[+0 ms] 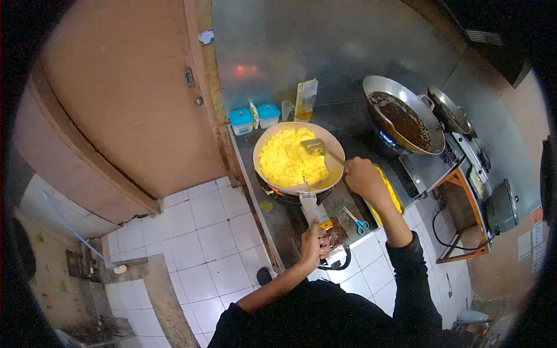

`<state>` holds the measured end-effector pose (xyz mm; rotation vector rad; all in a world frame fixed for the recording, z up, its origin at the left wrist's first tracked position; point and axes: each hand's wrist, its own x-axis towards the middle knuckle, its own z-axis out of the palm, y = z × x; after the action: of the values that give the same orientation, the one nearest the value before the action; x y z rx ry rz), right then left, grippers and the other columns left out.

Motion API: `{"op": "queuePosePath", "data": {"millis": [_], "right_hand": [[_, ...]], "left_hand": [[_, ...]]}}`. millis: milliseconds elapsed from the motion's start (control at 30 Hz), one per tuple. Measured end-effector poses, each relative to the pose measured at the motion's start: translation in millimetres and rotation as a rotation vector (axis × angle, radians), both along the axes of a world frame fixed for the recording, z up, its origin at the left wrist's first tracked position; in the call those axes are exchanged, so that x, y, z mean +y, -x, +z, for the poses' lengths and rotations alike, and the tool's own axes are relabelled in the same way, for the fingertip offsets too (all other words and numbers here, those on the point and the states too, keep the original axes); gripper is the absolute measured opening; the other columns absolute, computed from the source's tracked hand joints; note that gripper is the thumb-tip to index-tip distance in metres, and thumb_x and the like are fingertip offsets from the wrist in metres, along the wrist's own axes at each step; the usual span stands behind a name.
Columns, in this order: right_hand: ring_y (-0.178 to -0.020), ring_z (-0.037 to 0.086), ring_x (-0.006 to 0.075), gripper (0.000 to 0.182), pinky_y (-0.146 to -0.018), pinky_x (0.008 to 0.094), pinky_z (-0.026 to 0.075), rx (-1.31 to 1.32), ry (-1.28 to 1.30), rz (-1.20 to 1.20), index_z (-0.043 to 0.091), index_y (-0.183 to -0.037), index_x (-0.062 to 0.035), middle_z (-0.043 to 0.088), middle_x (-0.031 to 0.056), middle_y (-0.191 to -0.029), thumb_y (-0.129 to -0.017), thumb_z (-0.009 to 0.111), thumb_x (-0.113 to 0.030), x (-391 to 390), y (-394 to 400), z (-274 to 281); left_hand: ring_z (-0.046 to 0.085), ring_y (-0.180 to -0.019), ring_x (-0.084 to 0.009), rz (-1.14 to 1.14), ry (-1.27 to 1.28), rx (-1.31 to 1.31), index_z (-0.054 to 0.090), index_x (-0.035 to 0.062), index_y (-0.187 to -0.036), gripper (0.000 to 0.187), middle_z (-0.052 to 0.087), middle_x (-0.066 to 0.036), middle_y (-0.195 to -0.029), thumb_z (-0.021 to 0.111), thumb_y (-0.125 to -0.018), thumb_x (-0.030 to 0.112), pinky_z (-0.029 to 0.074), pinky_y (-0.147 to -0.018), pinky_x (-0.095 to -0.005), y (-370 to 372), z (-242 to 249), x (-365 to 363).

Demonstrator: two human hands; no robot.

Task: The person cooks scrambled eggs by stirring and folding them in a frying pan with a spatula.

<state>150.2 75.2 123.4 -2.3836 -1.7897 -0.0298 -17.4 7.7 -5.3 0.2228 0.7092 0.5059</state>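
Where hands (315,245) grip, pan handle (308,204) hidden.

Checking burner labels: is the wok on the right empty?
No: the wok holds dark brown contents, with a blue flame beneath it.

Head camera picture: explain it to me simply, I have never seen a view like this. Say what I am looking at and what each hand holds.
This is a single wide, rounded picture from a camera worn on a person's head, looking down at their own arms. No machine is involved. The left hand has a closed grip on the pan handle. The right hand holds a spatula over yellow scrambled egg in the frying pan. On the counter lie blue-handled scissors. Behind stand two blue-lidded tubs, and a wok of dark sauce sits over a flame.
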Motion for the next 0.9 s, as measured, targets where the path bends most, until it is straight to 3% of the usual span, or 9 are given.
{"op": "queuePosePath", "data": {"millis": [167,233,267,367,433,633,767,833,900], "right_hand": [[-0.076,0.058,0.0429,0.016,-0.071,0.0482,0.047,0.085,-0.068,-0.168,0.056,-0.077,0.0052,0.058,0.0282,-0.077,-0.074,0.049,-0.009,8.7,6.3,0.2],[-0.071,0.062,0.0358,0.024,-0.061,0.0432,0.051,-0.079,-0.067,-0.098,0.058,-0.08,0.0014,0.061,0.022,-0.075,-0.083,0.048,-0.02,19.1,11.6,-17.1],[-0.071,0.063,0.0326,0.027,-0.058,0.0401,0.052,-0.147,-0.098,-0.146,0.058,-0.079,0.0005,0.061,0.0203,-0.077,-0.085,0.045,-0.022,32.5,-3.3,-57.9],[-0.074,0.062,0.0385,0.015,-0.065,0.0456,0.051,0.06,-0.149,-0.223,0.057,-0.081,0.0016,0.061,0.0231,-0.081,-0.076,0.049,-0.01,58.4,2.2,-88.1],[-0.072,0.062,0.0381,0.015,-0.063,0.046,0.05,0.088,-0.133,-0.246,0.057,-0.084,-0.0009,0.061,0.0233,-0.079,-0.077,0.048,-0.011,70.3,-3.2,-102.9],[-0.069,0.061,0.038,0.02,-0.062,0.046,0.05,-0.001,-0.085,-0.022,0.059,-0.091,-0.0084,0.06,0.0227,-0.072,-0.076,0.049,-0.015,95.9,-32.3,-91.4],[-0.077,0.062,0.0338,0.03,-0.069,0.0457,0.049,-0.122,0.065,0.415,0.061,-0.104,-0.0173,0.063,0.0163,-0.081,-0.077,0.048,-0.023,142.0,-61.8,-46.7],[-0.075,0.062,0.0335,0.028,-0.068,0.0453,0.049,-0.037,0.025,0.505,0.064,-0.097,-0.016,0.063,0.0143,-0.078,-0.075,0.053,-0.03,182.0,-67.0,-34.8],[-0.066,0.061,0.0277,0.026,-0.063,0.038,0.05,0.11,0.228,0.743,0.067,-0.09,-0.0148,0.062,0.0113,-0.071,-0.073,0.059,-0.033,221.2,-62.3,-24.1]], "left_hand": [[0.027,-0.031,-0.0102,0.014,0.012,-0.022,0.04,0.0148,-0.08,0.036,0.031,0.005,-0.048,0.045,-0.084,0.05,0.019,-0.03,-0.0262,-15.8,-5.4,-7.5],[0.026,-0.033,-0.0075,0.045,-0.035,-0.026,0.04,0.0132,-0.082,0.042,0.031,0.007,-0.049,0.042,-0.084,0.055,0.018,-0.031,-0.0235,-23.5,2.6,-12.3],[0.026,-0.033,-0.0076,0.081,-0.04,-0.004,0.038,0.0137,-0.078,0.044,0.031,0.007,-0.049,0.041,-0.084,0.057,0.019,-0.031,-0.0233,-28.5,2.0,-14.9],[0.026,-0.033,-0.0081,0.054,-0.014,0.023,0.037,0.0141,-0.076,0.043,0.031,0.006,-0.049,0.041,-0.084,0.057,0.019,-0.031,-0.0236,-36.9,-1.7,-15.5],[0.026,-0.033,-0.0083,0.082,0.006,-0.002,0.038,0.0133,-0.077,0.042,0.031,0.006,-0.049,0.041,-0.085,0.055,0.019,-0.031,-0.0237,-35.7,-0.1,-14.3],[0.026,-0.033,-0.0075,0.006,-0.024,0.025,0.038,0.0112,-0.08,0.042,0.031,0.005,-0.05,0.045,-0.085,0.052,0.019,-0.03,-0.0233,-6.3,24.4,-2.7],[0.026,-0.034,-0.0054,-0.05,-0.033,0.047,0.039,0.0106,-0.082,0.04,0.031,0.006,-0.051,0.046,-0.085,0.05,0.019,-0.03,-0.0215,15.3,38.7,9.5],[0.027,-0.035,-0.0047,-0.141,-0.064,0.068,0.04,0.0116,-0.082,0.039,0.03,0.006,-0.052,0.046,-0.085,0.05,0.02,-0.03,-0.021,25.0,38.0,16.1],[0.028,-0.034,-0.0055,-0.107,0.001,0.13,0.038,0.0113,-0.073,0.038,0.032,0.005,-0.049,0.044,-0.088,0.046,0.016,-0.029,-0.022,31.1,37.6,21.5]]}}
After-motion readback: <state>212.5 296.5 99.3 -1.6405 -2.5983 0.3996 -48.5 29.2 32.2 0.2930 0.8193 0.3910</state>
